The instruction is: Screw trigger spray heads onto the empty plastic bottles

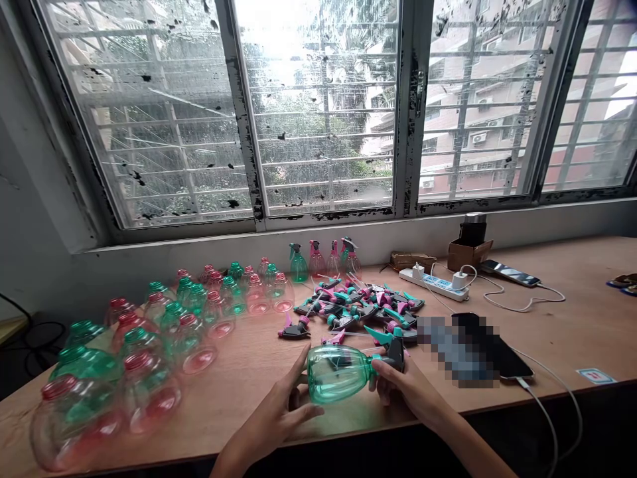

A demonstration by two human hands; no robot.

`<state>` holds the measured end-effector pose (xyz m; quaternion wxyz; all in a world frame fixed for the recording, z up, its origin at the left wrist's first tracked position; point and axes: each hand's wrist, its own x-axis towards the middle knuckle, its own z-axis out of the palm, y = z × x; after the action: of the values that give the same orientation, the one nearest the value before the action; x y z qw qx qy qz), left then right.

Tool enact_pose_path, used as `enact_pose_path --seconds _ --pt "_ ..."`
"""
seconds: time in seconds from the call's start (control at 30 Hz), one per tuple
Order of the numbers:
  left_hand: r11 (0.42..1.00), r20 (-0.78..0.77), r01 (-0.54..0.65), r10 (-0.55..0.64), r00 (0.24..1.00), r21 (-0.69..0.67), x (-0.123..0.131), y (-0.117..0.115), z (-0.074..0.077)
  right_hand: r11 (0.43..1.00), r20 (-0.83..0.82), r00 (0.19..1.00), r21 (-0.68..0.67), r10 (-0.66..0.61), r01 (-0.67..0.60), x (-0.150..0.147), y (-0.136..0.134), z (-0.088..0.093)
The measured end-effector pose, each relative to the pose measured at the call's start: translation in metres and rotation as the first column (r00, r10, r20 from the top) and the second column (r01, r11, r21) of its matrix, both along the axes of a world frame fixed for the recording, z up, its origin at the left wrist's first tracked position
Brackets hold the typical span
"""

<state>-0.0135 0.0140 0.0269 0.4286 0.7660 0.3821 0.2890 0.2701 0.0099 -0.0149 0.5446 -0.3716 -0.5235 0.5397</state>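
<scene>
My left hand [283,408] cups the base of a clear green spray bottle [338,373] that lies on its side above the wooden table [572,332]. At the bottle's neck, my right hand [401,388] grips the dark trigger spray head [393,352] fitted there. Just beyond lies a heap of loose pink and teal trigger heads [358,307]. To the left stands a crowd of several empty green and pink bottles [164,332] without heads. Three or so finished bottles [323,260] with heads stand by the wall.
A white power strip [438,284] with chargers and cables lies at the back right, beside a small cardboard box [468,251] and a phone [510,272]. Another phone [497,348] on a cable lies near my right hand. A barred window [318,106] fills the wall.
</scene>
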Motion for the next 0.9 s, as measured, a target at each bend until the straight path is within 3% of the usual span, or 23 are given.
enact_pose_path --seconds 0.13,0.4,0.63,0.9 --pt "1.000 0.006 0.003 -0.003 1.000 0.002 -0.001 0.002 -0.004 1.000 0.004 1.000 -0.001 -0.001 0.001 0.000 -0.002 0.000" --pt "0.992 0.080 0.130 -0.129 0.988 -0.003 0.002 0.001 0.008 1.000 0.005 1.000 0.003 -0.005 0.005 0.000 0.000 0.001" --pt "1.000 0.029 0.024 -0.023 0.999 -0.019 0.002 0.004 0.001 1.000 -0.016 1.000 0.003 -0.002 0.003 -0.001 0.001 -0.002" --pt "1.000 0.017 0.013 -0.013 1.000 -0.006 -0.007 0.008 -0.008 1.000 -0.031 1.000 -0.016 0.005 -0.006 0.000 0.002 -0.002"
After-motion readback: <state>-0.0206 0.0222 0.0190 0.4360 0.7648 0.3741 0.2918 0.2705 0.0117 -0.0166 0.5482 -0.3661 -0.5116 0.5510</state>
